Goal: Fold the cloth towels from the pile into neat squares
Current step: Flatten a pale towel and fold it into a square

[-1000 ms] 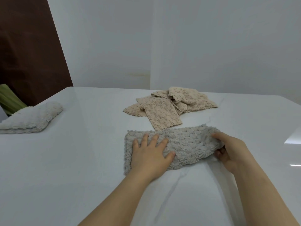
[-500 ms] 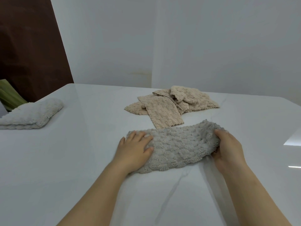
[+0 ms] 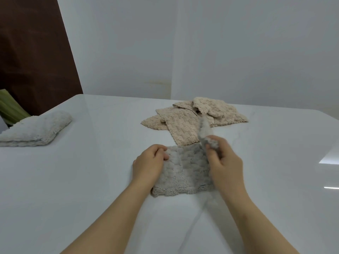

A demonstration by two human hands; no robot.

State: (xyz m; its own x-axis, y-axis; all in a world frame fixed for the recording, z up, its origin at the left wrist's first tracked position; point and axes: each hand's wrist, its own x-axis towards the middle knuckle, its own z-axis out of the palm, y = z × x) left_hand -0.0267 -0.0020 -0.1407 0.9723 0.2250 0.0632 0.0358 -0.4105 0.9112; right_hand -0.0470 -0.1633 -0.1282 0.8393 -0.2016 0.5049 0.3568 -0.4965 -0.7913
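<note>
The right hand [image 3: 223, 162] has its fingers bunched around one end of the gray towel [image 3: 185, 171], pinching it and holding it up off the table. That end stands up as a blurred narrow flap above the knuckles. The left hand [image 3: 149, 162] sits at the towel's left edge with its fingers curled in on the cloth, gripping it there, the wrist low against the tabletop. Between the two hands the rest of the gray towel lies flat on the white table [image 3: 88, 189], its nubby surface showing, close to the person and just in front of both forearms.

Just beyond the raised flap is the pile of beige towels [image 3: 183, 123], loose and overlapping. One piece lies flatter than the others and reaches toward the gray towel, and its near edge comes right up beside the gray towel's far edge. Well off to the left, near the table's edge, lies a white fluffy towel [image 3: 36, 129], folded over on itself. Behind that, past the table, something green [image 3: 10, 109] shows at the frame's left edge in front of a dark brown panel [image 3: 36, 52]. Pale walls fill the rest of the background.
</note>
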